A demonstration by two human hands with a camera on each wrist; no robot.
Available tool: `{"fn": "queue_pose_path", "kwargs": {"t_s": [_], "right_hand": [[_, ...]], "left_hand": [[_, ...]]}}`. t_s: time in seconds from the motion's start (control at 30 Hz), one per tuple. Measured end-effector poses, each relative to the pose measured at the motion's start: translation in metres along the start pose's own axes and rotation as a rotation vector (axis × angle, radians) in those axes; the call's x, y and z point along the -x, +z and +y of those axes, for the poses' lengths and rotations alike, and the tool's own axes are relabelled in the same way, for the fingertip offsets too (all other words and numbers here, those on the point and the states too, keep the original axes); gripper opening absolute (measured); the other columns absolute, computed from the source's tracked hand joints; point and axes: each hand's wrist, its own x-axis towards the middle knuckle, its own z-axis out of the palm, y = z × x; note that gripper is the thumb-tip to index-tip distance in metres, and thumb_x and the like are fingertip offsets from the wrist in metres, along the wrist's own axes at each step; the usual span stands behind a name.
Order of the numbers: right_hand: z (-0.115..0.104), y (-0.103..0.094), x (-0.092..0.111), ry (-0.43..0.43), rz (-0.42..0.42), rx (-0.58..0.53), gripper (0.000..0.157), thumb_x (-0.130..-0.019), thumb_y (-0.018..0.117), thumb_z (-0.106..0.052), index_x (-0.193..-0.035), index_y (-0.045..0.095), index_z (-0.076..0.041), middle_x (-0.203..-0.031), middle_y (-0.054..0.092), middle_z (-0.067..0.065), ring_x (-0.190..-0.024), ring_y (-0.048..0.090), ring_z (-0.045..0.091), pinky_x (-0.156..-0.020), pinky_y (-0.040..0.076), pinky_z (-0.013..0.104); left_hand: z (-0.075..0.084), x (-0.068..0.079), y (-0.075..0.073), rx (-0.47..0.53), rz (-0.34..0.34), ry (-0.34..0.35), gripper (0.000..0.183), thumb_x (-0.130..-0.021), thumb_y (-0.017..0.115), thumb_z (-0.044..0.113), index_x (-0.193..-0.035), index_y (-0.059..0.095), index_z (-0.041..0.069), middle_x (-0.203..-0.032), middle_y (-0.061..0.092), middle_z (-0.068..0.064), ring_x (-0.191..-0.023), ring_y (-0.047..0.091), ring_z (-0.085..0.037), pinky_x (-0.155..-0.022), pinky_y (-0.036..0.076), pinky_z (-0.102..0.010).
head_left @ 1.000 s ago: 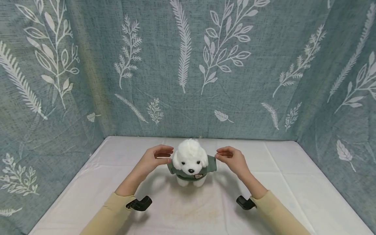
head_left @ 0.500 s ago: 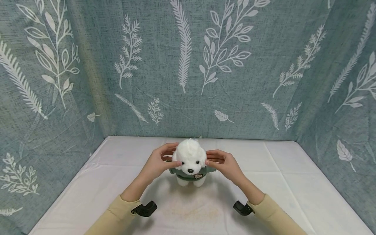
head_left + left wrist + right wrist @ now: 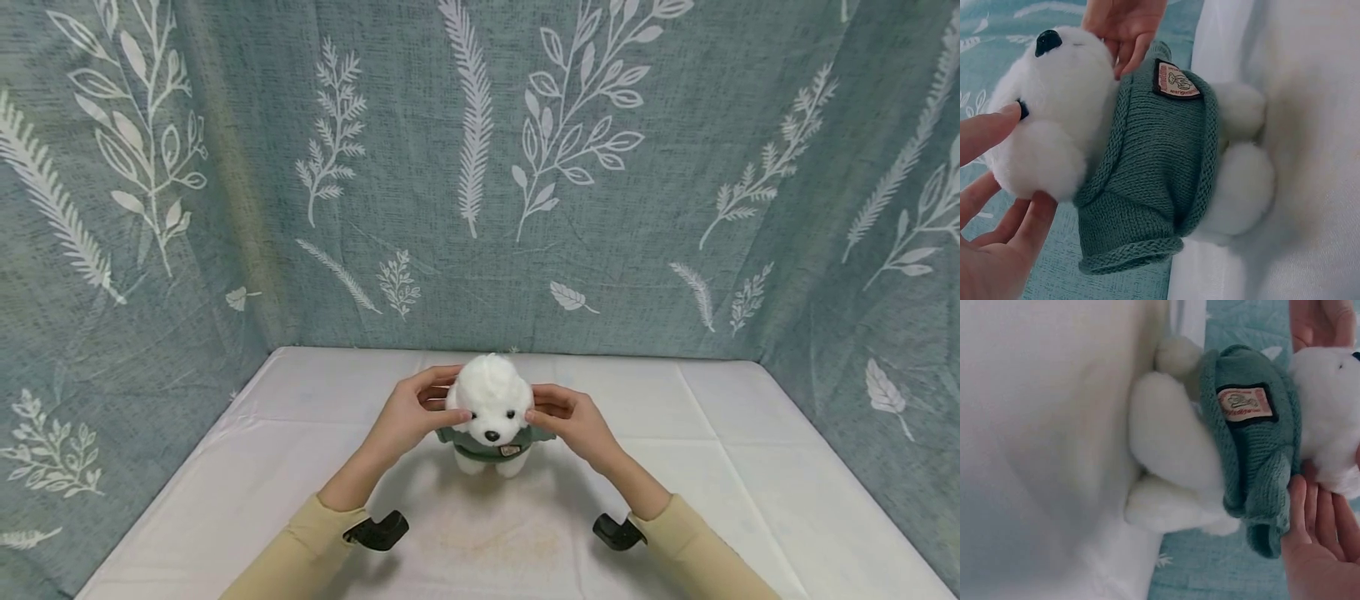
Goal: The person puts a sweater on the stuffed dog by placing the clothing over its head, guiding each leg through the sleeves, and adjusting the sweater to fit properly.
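A white plush dog (image 3: 489, 392) in a green knitted sweater (image 3: 1160, 137) stands upright on the white cloth, facing me. My left hand (image 3: 411, 414) holds one side of its head, thumb (image 3: 997, 128) at the eye and fingers behind the ear. On the other side my right hand (image 3: 577, 419) grips the head too, its thumb at the cheek below the other eye. In the right wrist view, the right fingers (image 3: 1316, 512) lie behind the head, close to the sweater's sleeve. A pink patch with a dark border (image 3: 1247, 403) sits on the sweater's front.
A white cloth (image 3: 675, 500) covers the table. Blue-green curtains with white leaf prints (image 3: 420, 167) hang behind it and on both sides. Black wrist-worn devices (image 3: 378, 531) stick out under both forearms.
Both hands have moved inward from the sweater's sleeves to the sides of the head and closed on it. Over the last half second they have hardly moved.
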Motion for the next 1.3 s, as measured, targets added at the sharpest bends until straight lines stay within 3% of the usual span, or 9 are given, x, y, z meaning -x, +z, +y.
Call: {"fn": "queue_pose_path", "kwargs": {"t_s": [0.3,0.63,0.73,0.97,1.13,1.3], "right_hand": [[-0.008,0.000,0.005,-0.022,0.069,0.023,0.043,-0.085,0.072,-0.023,-0.122,0.062,-0.005,-0.114,0.066,0.016,-0.097,0.066,0.014,-0.082,0.054,0.026],[-0.027,0.003,0.010,-0.033,0.181,0.128,0.042,-0.083,0.074,-0.027,-0.119,0.065,-0.008,-0.106,0.069,0.012,-0.094,0.067,0.018,-0.078,0.055,0.025],[-0.028,0.005,0.008,-0.019,0.198,0.141,0.043,-0.083,0.074,-0.031,-0.120,0.065,-0.010,-0.108,0.069,0.010,-0.096,0.067,0.018,-0.079,0.054,0.025],[-0.026,0.009,-0.001,-0.066,0.225,0.232,0.036,-0.084,0.073,-0.033,-0.114,0.068,-0.014,-0.101,0.071,0.006,-0.090,0.066,0.016,-0.077,0.053,0.026],[-0.024,0.013,-0.005,-0.084,0.284,0.297,0.036,-0.083,0.073,-0.037,-0.114,0.068,-0.019,-0.107,0.067,0.001,-0.098,0.061,0.016,-0.082,0.052,0.031],[-0.017,0.011,-0.006,-0.027,0.280,0.317,0.047,-0.083,0.072,-0.038,-0.123,0.062,-0.016,-0.125,0.060,0.004,-0.115,0.055,0.022,-0.091,0.048,0.042]], "left_hand": [[-0.006,-0.009,0.000,0.056,-0.044,-0.014,0.060,-0.077,0.080,0.017,-0.132,0.057,0.021,-0.129,0.057,-0.011,-0.112,0.059,-0.030,-0.084,0.054,-0.036],[-0.019,-0.019,-0.002,0.156,-0.105,-0.123,0.058,-0.082,0.075,0.018,-0.135,0.053,0.017,-0.135,0.052,-0.012,-0.114,0.058,-0.025,-0.097,0.047,-0.041],[-0.017,-0.019,-0.003,0.112,-0.059,-0.077,0.054,-0.083,0.074,0.021,-0.133,0.055,0.021,-0.134,0.053,-0.008,-0.117,0.055,-0.026,-0.097,0.047,-0.041],[-0.008,-0.017,0.005,-0.072,0.136,0.169,0.040,-0.087,0.069,0.013,-0.126,0.061,0.016,-0.125,0.055,-0.010,-0.109,0.056,-0.027,-0.091,0.048,-0.043],[-0.003,-0.013,0.009,-0.123,0.176,0.186,0.034,-0.091,0.065,0.022,-0.124,0.063,0.017,-0.123,0.054,-0.007,-0.110,0.056,-0.025,-0.094,0.049,-0.040],[-0.002,-0.013,0.011,-0.188,0.189,0.186,0.044,-0.086,0.070,0.033,-0.125,0.061,0.017,-0.125,0.050,-0.005,-0.115,0.053,-0.022,-0.093,0.050,-0.035]]}}
